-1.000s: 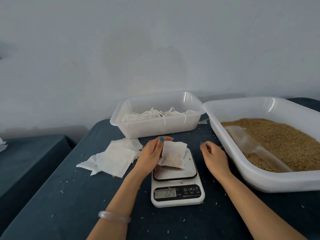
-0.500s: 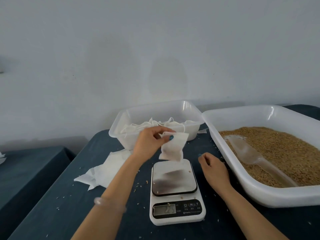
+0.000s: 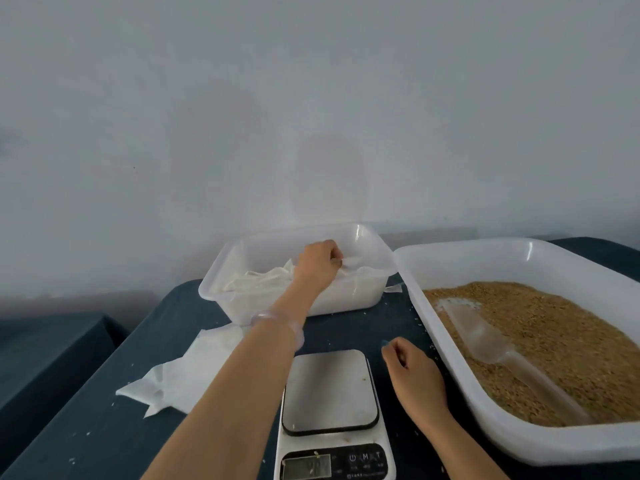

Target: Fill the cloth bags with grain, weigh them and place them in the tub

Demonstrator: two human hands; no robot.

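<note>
My left hand [image 3: 318, 266] reaches into the clear plastic tub [image 3: 367, 237] at the back of the table and pinches a white cloth bag [image 3: 353, 262] over the several filled bags [image 3: 263, 280] lying inside. The white kitchen scale [image 3: 330, 393] stands in front of me with a bare grey platform. My right hand [image 3: 414, 374] rests on the dark table beside the scale, fingers loosely curled and holding nothing. A large white tray [image 3: 412, 271] of brown grain [image 3: 554, 337] sits at the right, with a clear scoop [image 3: 498, 355] lying in the grain.
A pile of flat empty cloth bags [image 3: 194, 368] lies on the dark blue table [image 3: 104, 410] left of the scale. Loose grains are scattered over the cloth. A lower dark surface [image 3: 45, 348] stands at the far left, and a pale wall rises behind.
My left hand lifted the filled bag off the scale and carried it back into the clear tub. The scale platform is now bare. My right hand stayed beside the scale.
</note>
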